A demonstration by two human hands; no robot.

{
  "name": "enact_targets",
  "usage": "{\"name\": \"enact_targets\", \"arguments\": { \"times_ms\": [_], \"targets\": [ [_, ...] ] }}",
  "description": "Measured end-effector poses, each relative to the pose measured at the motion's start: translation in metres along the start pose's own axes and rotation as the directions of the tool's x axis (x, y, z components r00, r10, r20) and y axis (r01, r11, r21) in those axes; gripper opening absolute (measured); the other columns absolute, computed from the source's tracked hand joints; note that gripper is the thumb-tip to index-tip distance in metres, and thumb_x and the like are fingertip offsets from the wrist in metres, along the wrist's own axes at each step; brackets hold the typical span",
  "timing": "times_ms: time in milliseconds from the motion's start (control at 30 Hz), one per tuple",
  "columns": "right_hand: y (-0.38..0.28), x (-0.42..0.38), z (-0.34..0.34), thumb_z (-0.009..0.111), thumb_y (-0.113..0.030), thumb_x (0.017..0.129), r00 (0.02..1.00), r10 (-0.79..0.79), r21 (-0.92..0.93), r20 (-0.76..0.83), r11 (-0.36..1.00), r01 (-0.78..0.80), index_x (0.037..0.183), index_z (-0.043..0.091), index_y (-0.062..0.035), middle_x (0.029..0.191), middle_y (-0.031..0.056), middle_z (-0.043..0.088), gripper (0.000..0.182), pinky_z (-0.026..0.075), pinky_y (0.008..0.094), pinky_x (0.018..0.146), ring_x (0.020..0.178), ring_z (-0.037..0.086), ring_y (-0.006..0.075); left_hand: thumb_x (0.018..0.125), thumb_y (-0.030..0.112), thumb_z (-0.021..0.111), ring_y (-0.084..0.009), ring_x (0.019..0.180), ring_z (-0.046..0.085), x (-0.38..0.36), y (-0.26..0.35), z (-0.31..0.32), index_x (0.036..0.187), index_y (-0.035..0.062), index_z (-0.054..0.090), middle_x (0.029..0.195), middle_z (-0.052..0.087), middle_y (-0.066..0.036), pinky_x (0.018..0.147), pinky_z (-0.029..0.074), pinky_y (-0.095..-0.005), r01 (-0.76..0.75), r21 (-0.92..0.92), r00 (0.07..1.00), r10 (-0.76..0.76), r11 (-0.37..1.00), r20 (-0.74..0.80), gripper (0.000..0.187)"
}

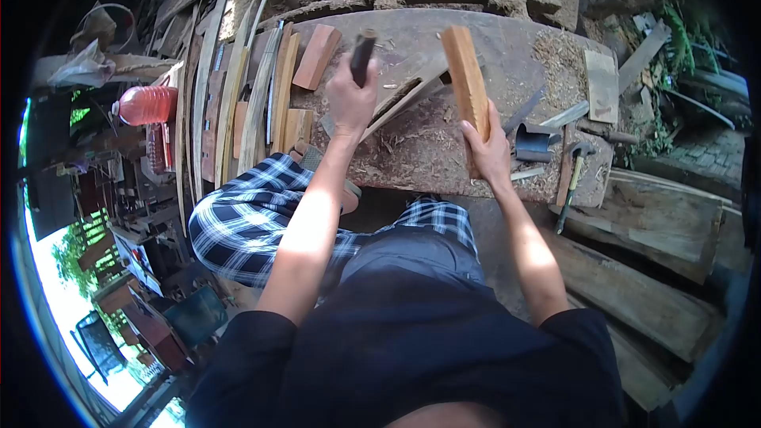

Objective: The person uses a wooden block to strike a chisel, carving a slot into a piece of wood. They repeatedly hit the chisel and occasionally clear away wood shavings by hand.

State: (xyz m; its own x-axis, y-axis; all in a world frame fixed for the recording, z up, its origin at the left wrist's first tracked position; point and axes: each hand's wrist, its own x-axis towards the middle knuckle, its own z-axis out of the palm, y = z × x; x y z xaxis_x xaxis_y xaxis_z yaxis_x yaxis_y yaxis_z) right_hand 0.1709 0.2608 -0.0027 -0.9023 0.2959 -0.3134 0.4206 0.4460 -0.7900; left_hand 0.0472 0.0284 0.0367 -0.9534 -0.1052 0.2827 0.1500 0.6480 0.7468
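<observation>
My left hand [353,101] is closed around a dark, short, round handle [363,57] that sticks up from the fist. Whatever joins its lower end is hidden by the hand. My right hand [489,149] grips a long, squared wooden block [466,83] near its lower end, thumb on one side. One edge of this block looks rough and chipped. Between the hands, a thin strip of wood [404,103] lies slanted on the worn workbench [428,162]. A reddish wooden block [317,57] rests left of my left hand.
Right of my right hand are a dark curved piece [533,143], a hammer [575,182] and a flat board [601,87]. Several upright strips [230,103] line the left side, beside a red bottle [147,105]. Thick planks [642,293] lie at lower right.
</observation>
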Motion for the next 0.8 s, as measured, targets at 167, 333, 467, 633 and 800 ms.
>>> {"name": "enact_targets", "arguments": {
  "times_ms": [167,333,467,633,800],
  "targets": [
    [0.046,-0.002,0.019,0.064,-0.052,0.089,0.993,0.097,-0.071,-0.065,0.992,-0.101,0.156,0.028,-0.0204,0.129,0.0261,0.063,0.082,0.05,0.0494,0.097,0.115,0.062,0.0473,0.079,0.032,0.078,-0.0387,0.092,0.069,-0.026,-0.043,0.016,0.106,0.0061,0.071,0.099,0.07,-0.019,0.081,0.054,-0.0482,-0.07,0.269,0.929,-0.035,0.961,0.368,0.038],
    [0.059,-0.004,0.03,0.066,-0.049,0.09,0.993,0.083,-0.017,-0.085,0.996,-0.085,0.155,0.031,-0.0187,0.13,0.0262,0.062,0.079,0.048,0.0487,0.099,0.117,0.06,0.0475,0.074,0.036,0.083,-0.0362,0.085,0.071,-0.049,-0.078,0.028,0.106,0.0072,0.074,0.089,0.073,-0.017,0.078,0.055,-0.0455,-0.032,0.546,0.783,-0.319,0.837,0.535,0.044],
    [0.065,-0.004,0.034,0.066,-0.048,0.09,0.994,0.032,-0.027,-0.108,0.999,-0.035,0.155,0.031,-0.0191,0.129,0.0258,0.062,0.079,0.049,0.0482,0.098,0.117,0.061,0.0469,0.076,0.046,0.082,-0.0249,0.075,0.073,-0.027,-0.098,0.028,0.103,-0.0022,0.073,0.084,0.074,-0.014,0.068,0.055,-0.0397,0.493,0.062,0.57,-0.376,0.868,0.73,0.056],
    [0.062,-0.003,0.028,0.066,-0.046,0.091,0.996,0.041,-0.052,-0.081,0.998,-0.045,0.155,0.03,-0.0199,0.127,0.0247,0.064,0.078,0.05,0.0464,0.096,0.114,0.063,0.0448,0.084,0.047,0.078,-0.016,0.081,0.069,-0.055,-0.109,0.025,0.118,-0.0016,0.066,0.098,0.072,-0.012,0.066,0.054,-0.0316,0.922,-0.237,0.357,-0.439,0.306,0.825,0.06],
    [0.064,-0.004,0.026,0.066,-0.046,0.091,0.996,0.049,-0.075,-0.07,0.996,-0.055,0.155,0.028,-0.0216,0.126,0.0251,0.064,0.079,0.05,0.0478,0.094,0.113,0.064,0.045,0.08,0.042,0.08,-0.0231,0.083,0.072,-0.058,-0.096,0.026,0.111,0.0003,0.071,0.091,0.074,-0.012,0.075,0.056,-0.0363,0.597,0.014,0.608,-0.464,0.802,0.644,0.053]
  ]
}}
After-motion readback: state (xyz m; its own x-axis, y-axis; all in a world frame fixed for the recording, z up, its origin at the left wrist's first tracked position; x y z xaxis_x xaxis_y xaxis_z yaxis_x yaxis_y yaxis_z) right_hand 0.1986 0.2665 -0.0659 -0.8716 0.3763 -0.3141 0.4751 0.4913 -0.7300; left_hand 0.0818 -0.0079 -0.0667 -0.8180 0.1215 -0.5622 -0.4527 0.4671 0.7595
